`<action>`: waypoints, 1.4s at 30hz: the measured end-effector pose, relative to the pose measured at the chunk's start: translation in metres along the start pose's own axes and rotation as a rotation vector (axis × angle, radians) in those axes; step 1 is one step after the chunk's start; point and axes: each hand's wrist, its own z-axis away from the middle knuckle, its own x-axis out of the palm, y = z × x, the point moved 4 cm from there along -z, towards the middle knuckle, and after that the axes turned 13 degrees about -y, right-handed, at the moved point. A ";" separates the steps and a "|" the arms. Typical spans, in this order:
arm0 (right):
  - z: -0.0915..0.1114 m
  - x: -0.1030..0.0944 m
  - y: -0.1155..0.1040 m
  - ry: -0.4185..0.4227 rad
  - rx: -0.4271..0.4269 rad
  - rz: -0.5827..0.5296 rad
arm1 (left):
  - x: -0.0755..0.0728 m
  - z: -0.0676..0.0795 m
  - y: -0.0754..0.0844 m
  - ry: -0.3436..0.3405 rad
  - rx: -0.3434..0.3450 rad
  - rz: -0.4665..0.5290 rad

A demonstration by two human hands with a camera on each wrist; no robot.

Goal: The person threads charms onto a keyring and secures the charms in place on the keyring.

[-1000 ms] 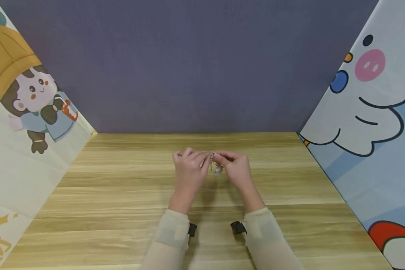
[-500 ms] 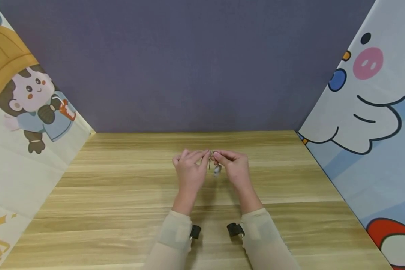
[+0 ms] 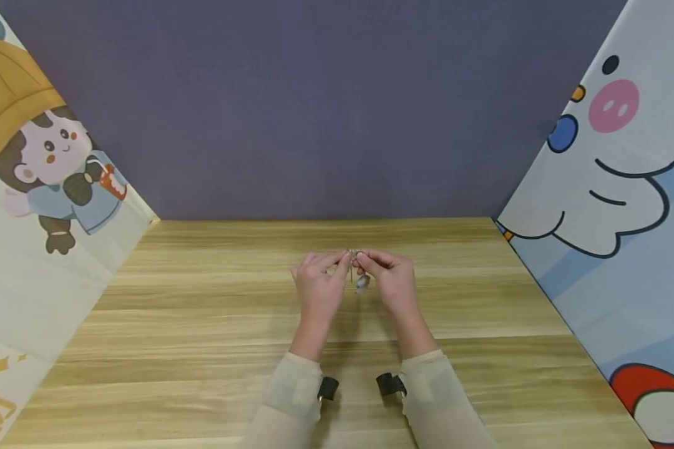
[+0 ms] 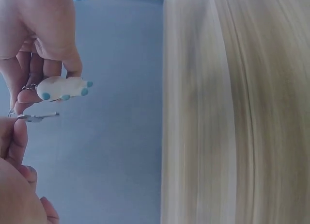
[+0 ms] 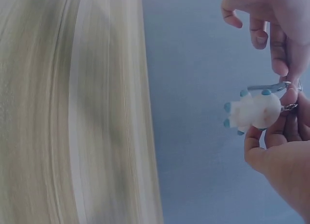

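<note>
Above the middle of the table, my two hands meet fingertip to fingertip over a small keychain. My left hand [image 3: 320,284] pinches a metal key [image 4: 44,116] by its head, between thumb and forefinger. The key's blade points down. My right hand [image 3: 395,280] pinches the metal key ring [image 5: 299,86], which is mostly hidden behind fingertips. From a short chain [image 5: 290,107] under the right fingers hangs a white figure charm [image 5: 256,111] with blue-green tips. Whether the key is threaded on the ring cannot be made out.
The wood-grain table [image 3: 174,337] lies below both hands. A dark grey-purple panel [image 3: 326,112] stands behind it. Cartoon-printed panels flank it at the left [image 3: 11,262] and right [image 3: 595,299]. Black wrist straps [image 3: 328,388] show at the sleeves.
My left hand and forearm have shifted slightly to the right. The key and charm have swung a little below the fingers. Both hands keep their pinch, and my right hand has barely moved.
</note>
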 end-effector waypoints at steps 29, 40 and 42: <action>0.018 0.003 -0.017 -0.022 -0.096 0.519 | -0.004 0.011 0.016 0.023 0.342 -0.654; 0.014 0.003 -0.004 0.009 -0.066 0.330 | -0.004 0.012 0.013 0.008 0.251 -0.576; 0.014 0.002 -0.001 0.014 -0.042 0.279 | -0.003 0.012 0.011 0.006 0.228 -0.548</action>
